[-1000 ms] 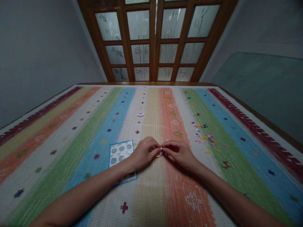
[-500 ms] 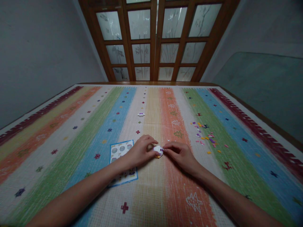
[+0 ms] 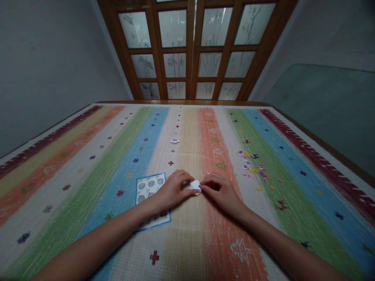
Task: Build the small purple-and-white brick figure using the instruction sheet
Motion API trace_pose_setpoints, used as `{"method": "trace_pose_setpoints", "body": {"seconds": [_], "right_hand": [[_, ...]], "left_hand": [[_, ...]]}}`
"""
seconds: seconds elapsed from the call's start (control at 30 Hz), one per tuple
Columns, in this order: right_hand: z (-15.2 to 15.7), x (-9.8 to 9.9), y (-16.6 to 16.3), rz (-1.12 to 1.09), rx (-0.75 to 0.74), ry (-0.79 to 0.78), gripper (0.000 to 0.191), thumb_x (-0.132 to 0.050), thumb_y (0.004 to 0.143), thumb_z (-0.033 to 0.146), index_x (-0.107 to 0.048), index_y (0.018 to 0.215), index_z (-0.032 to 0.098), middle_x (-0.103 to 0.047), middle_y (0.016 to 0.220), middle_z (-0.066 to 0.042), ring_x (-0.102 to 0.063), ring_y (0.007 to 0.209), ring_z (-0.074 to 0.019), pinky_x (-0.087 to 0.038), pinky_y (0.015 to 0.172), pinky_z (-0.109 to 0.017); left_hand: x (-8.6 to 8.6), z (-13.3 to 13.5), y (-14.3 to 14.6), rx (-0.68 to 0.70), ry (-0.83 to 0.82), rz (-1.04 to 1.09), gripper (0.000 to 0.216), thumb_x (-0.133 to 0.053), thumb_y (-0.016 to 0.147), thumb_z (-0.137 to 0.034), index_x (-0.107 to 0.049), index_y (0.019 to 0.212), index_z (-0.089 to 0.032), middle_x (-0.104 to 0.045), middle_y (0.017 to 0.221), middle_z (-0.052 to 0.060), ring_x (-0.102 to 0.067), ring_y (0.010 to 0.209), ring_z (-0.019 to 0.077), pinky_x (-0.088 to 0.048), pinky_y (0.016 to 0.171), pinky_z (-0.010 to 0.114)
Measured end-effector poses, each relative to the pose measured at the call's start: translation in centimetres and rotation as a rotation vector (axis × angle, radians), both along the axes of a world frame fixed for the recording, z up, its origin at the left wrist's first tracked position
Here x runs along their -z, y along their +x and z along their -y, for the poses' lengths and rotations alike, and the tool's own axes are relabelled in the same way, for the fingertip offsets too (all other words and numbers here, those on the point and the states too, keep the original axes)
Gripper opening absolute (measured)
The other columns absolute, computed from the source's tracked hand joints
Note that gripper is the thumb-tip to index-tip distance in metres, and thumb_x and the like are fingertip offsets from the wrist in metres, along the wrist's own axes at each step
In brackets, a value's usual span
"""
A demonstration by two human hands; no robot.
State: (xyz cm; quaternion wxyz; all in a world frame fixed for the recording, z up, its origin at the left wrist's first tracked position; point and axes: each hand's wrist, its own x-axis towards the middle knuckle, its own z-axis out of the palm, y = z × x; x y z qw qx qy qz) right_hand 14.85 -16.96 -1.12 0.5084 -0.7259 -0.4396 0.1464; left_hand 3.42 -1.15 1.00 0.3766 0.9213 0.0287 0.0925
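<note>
My left hand (image 3: 172, 191) and my right hand (image 3: 220, 190) meet at the middle of a striped, many-coloured cloth (image 3: 88, 164). Between their fingertips is a small white and purple block model (image 3: 195, 186), with a bit of yellow underneath. Both hands pinch it from either side, just above the cloth. A blue-edged instruction sheet (image 3: 149, 195) with grey round pictures lies under my left wrist, partly covered by my forearm.
Several tiny loose pieces (image 3: 254, 168) in purple, yellow and pink are scattered to the right of my hands. A small white piece (image 3: 174, 141) lies farther back. Beyond the far edge stand wooden doors (image 3: 191, 50) with frosted glass panes.
The small block model has turned so its white top shows between my fingers. My hands have stayed in the same spot, with the fingers shifting slightly around it.
</note>
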Motion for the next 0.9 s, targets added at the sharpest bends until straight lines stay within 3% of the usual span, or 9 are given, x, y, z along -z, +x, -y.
{"method": "trace_pose_setpoints", "body": {"seconds": [0.9], "right_hand": [[-0.12,-0.52,-0.15,0.052,-0.006,-0.045,0.009,-0.058,0.078,0.019,-0.062,0.070,0.019,-0.060,0.071,-0.002,-0.055,0.068,-0.0152,-0.043,0.063,-0.028]], "left_hand": [[0.22,0.04,-0.05,0.003,-0.013,0.019,0.018,-0.069,0.077,-0.029,-0.064,0.089,-0.017,-0.062,0.087,0.005,-0.055,0.082,0.0181,-0.044,0.073,0.031]]}}
